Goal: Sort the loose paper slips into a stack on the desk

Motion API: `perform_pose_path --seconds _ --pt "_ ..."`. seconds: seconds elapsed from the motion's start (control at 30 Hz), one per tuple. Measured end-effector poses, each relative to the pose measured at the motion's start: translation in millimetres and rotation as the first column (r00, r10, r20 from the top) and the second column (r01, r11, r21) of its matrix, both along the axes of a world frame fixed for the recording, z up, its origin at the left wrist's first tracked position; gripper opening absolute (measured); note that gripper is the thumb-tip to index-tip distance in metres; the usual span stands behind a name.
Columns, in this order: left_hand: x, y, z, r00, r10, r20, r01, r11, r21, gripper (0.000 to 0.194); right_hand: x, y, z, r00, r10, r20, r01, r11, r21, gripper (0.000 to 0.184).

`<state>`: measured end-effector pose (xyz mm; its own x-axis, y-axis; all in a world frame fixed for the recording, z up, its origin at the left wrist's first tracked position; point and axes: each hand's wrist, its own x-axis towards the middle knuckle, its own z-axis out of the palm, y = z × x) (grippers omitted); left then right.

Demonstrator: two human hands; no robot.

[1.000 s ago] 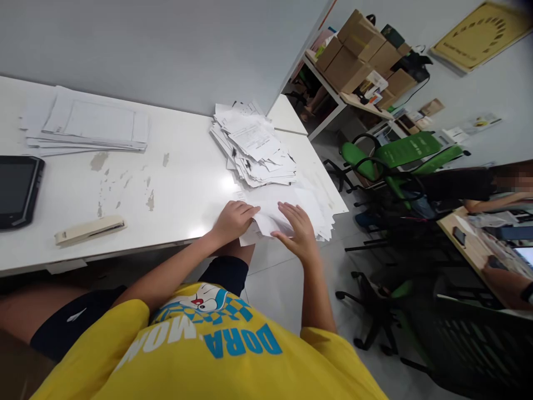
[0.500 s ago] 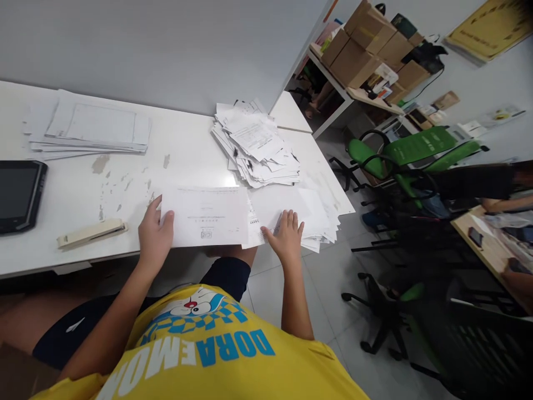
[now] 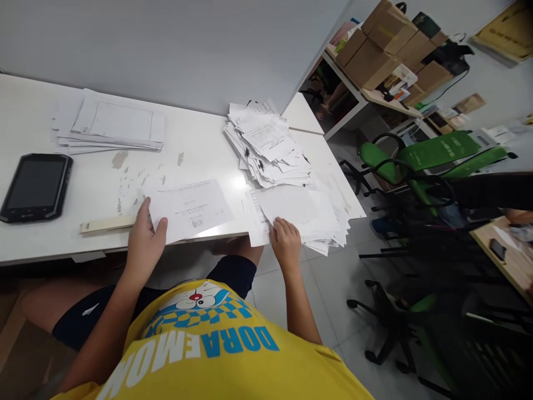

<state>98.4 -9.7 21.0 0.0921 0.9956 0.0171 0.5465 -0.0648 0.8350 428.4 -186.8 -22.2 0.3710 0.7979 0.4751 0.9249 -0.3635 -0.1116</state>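
Note:
My left hand (image 3: pixel 145 240) grips a printed sheet of paper (image 3: pixel 194 206) by its left edge, thumb on top. The sheet lies slanted over the front of the white desk (image 3: pixel 195 153). My right hand (image 3: pixel 286 243) has its fingers curled together on the near left edge of a white sheet (image 3: pixel 287 204). That sheet rests on top of a spread pile of papers (image 3: pixel 327 230), which juts past the desk's front edge. Partly behind my left hand lies a cream stapler (image 3: pixel 106 224).
A messy heap of papers (image 3: pixel 268 147) sits against the grey partition (image 3: pixel 166 50). At the back left is a flatter paper stack (image 3: pixel 120 125), with a black handheld device (image 3: pixel 37 186) nearer. Green chairs (image 3: pixel 441 153) and cardboard boxes (image 3: pixel 381 50) stand on the right.
My left hand has drawn the printed sheet leftward, away from the pile, and the sheet has tilted. My right hand's fingers, spread flat before, now curl at the top sheet's edge.

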Motion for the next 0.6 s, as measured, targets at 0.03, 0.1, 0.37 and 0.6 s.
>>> perform_pose_path --seconds 0.03,0.1,0.37,0.6 --pt "-1 -4 -1.4 1.0 -0.018 -0.02 0.018 1.0 0.006 0.065 -1 0 2.6 1.0 0.007 -0.004 -0.006 0.999 0.032 0.032" --pt "-2 -11 -3.8 0.997 -0.064 -0.033 0.064 0.998 0.012 0.059 -7 0 12.8 1.0 -0.006 -0.022 0.01 0.989 0.145 0.03" --pt "-1 -31 -5.9 0.981 -0.112 0.156 0.127 0.988 -0.093 0.057 -61 29 92.2 0.752 0.172 -0.637 0.389 0.663 0.639 0.03" --pt "-6 -50 -6.3 0.956 -0.081 0.28 0.142 0.969 -0.203 0.057 -58 68 76.1 0.196 0.563 -0.803 0.271 0.756 0.596 0.045"
